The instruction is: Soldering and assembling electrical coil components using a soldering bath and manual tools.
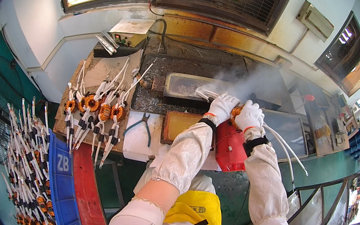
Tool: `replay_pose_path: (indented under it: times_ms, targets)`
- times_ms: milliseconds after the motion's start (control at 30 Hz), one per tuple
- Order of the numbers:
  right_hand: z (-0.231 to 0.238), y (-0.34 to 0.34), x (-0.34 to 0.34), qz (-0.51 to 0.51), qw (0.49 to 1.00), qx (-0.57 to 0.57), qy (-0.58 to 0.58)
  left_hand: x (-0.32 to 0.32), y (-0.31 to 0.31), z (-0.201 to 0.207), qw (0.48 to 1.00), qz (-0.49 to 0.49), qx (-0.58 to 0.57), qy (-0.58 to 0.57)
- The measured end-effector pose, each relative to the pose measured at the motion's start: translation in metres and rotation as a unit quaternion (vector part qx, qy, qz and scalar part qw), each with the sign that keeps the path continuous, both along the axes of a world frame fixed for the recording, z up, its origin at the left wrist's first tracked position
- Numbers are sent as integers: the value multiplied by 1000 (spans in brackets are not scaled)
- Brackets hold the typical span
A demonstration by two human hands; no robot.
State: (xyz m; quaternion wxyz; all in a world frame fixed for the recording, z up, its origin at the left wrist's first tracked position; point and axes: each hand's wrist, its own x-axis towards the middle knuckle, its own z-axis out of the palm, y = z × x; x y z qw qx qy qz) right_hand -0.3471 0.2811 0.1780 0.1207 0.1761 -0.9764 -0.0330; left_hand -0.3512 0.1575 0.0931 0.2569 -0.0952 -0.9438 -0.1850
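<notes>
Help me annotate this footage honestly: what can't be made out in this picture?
All in the head view:
Much of the orange coil: hidden by the left hand and right hand.
Right end of the rectangular trough: obscured by smoke and the left hand.
Exact count in the pile of coils: they overlap and are too small.
Lower part of the blue crate: cut off by the bottom edge.

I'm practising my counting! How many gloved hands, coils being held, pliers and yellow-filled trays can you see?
Left hand and right hand, both gloved: 2
Held orange coil: 1
Pliers: 1
Yellow-filled tray: 1
Total: 5
</notes>
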Motion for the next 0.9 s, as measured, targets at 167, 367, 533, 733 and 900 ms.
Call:
replay_pose_path:
  times_ms: [167,367,533,733,900]
  targets:
    - [2,2,5,20,1000,-19,0,-1,1,-2,999,26,-31,7]
    - [-3,9,5,18,999,-26,12,3,6,4,998,35,-48,-3]
    - [-8,11,5,27,999,-36,28,1,7,1,996,49,-74,11]
    - [-11,15,5,26,998,-50,37,0,8,1,996,39,-78,20]
    - [-14,16,7,32,997,-60,47,1,8,2,995,41,-77,38]
